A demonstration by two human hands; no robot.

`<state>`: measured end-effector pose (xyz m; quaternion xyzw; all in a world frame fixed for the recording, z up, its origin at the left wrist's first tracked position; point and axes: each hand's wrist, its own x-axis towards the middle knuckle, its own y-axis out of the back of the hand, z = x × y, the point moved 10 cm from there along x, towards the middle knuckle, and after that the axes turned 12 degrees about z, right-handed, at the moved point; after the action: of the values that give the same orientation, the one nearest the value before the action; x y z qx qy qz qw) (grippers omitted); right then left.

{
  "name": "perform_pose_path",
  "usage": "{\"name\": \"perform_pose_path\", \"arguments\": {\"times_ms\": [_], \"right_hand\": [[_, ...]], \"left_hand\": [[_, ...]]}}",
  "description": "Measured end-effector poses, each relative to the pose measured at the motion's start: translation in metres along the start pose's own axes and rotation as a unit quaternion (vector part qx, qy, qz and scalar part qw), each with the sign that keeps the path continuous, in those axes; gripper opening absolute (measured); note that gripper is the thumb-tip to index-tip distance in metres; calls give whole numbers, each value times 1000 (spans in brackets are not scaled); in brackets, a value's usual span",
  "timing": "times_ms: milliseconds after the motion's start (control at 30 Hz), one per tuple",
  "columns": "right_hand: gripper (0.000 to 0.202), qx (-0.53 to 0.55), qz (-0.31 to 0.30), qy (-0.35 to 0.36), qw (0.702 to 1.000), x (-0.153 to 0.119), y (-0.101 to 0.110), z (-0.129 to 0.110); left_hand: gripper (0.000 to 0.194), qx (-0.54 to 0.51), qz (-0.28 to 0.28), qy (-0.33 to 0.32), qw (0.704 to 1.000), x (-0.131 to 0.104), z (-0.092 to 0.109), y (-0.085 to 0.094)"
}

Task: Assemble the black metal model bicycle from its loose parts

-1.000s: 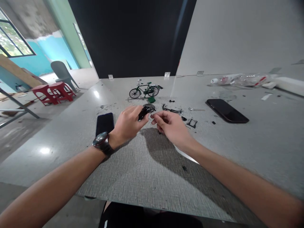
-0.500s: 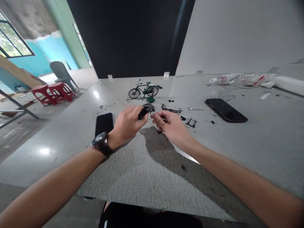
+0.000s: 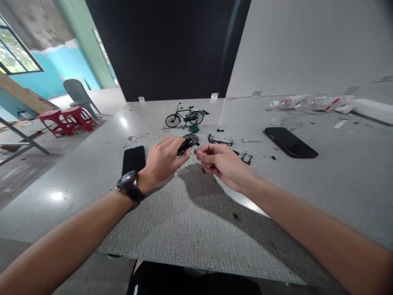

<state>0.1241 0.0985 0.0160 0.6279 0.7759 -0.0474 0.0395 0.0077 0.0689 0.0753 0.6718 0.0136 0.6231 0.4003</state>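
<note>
My left hand (image 3: pixel 162 157), with a black watch (image 3: pixel 129 184) at its wrist, is closed around a black model bicycle part (image 3: pixel 185 146). A small spoked wheel (image 3: pixel 191 137) shows just beyond its fingers, seemingly joined to that part. My right hand (image 3: pixel 225 164) pinches a thin silvery piece (image 3: pixel 194 150) whose end points at the part in my left hand; its kind is too small to tell. Close behind both hands lie a small green block (image 3: pixel 194 129) and a black model bicycle frame piece (image 3: pixel 220 141). A black rack-like piece (image 3: pixel 246 158) rests right of my right hand.
An assembled green model bicycle (image 3: pixel 185 116) stands farther back on the grey table (image 3: pixel 147 229). One phone (image 3: pixel 134 159) lies by my left wrist, another phone (image 3: pixel 290 141) to the right. Clear plastic packaging (image 3: pixel 313 102) lies at the back right, before an upright panel (image 3: pixel 172 49).
My right hand has turned slightly, its fingers still pinched near the black part. My left hand keeps its hold. The whole view has shifted a little.
</note>
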Motion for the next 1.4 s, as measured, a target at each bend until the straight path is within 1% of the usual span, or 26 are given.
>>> {"name": "perform_pose_path", "arguments": {"times_ms": [100, 200, 300, 367, 400, 433, 467, 567, 633, 700, 733, 800, 867, 900, 1067, 1133, 1200, 1400], "right_hand": [[19, 14, -33, -25, 999, -2, -3, -1], [19, 15, -39, -10, 999, -1, -3, -4], [19, -6, -42, 28, 999, -2, -5, -11], [22, -18, -36, 54, 998, -3, -5, -16], [23, -16, -29, 66, 997, -3, -4, -18], [25, -14, -20, 76, 997, -3, -3, -20], [28, -18, -9, 87, 996, -2, -1, -20], [33, -88, 34, 138, 986, 4, 8, -20], [37, -145, 81, 183, 969, 8, 17, -21], [40, -178, 123, 214, 953, 11, 24, -21], [39, -189, 128, 222, 948, 13, 25, -20], [36, -208, 107, 226, 946, 16, 20, -16], [32, -225, 79, 226, 944, 18, 14, -12], [31, -232, 75, 229, 942, 18, 13, -12], [34, -246, 76, 247, 934, 15, 12, -18], [34, -247, 76, 245, 934, 15, 12, -19], [34, -250, 80, 240, 934, 14, 12, -19], [36, -255, 86, 243, 932, 15, 13, -19]], "left_hand": [[20, -12, -1, 10, 1000, 1, 0, 2], [19, -44, 7, 33, 998, 4, -1, 6], [16, -107, 20, 106, 988, 8, -11, 8], [17, -161, 28, 177, 970, 9, -21, 6], [18, -195, 29, 218, 956, 8, -27, 3], [20, -237, 24, 263, 935, 6, -32, -1], [22, -283, 16, 311, 907, 2, -37, -7], [22, -407, 3, 436, 803, -13, -43, -27], [20, -456, 8, 488, 744, -23, -44, -37], [21, -486, 10, 519, 703, -32, -44, -47], [21, -496, 10, 528, 689, -36, -44, -52], [24, -509, 2, 530, 678, -42, -43, -59], [27, -516, -2, 524, 677, -45, -43, -64], [28, -517, -1, 525, 676, -46, -43, -66], [29, -521, 4, 513, 683, -45, -43, -66], [30, -517, 2, 508, 689, -44, -43, -65], [30, -516, 0, 511, 687, -44, -43, -66], [26, -542, -14, 535, 647, -50, -44, -71]]}}
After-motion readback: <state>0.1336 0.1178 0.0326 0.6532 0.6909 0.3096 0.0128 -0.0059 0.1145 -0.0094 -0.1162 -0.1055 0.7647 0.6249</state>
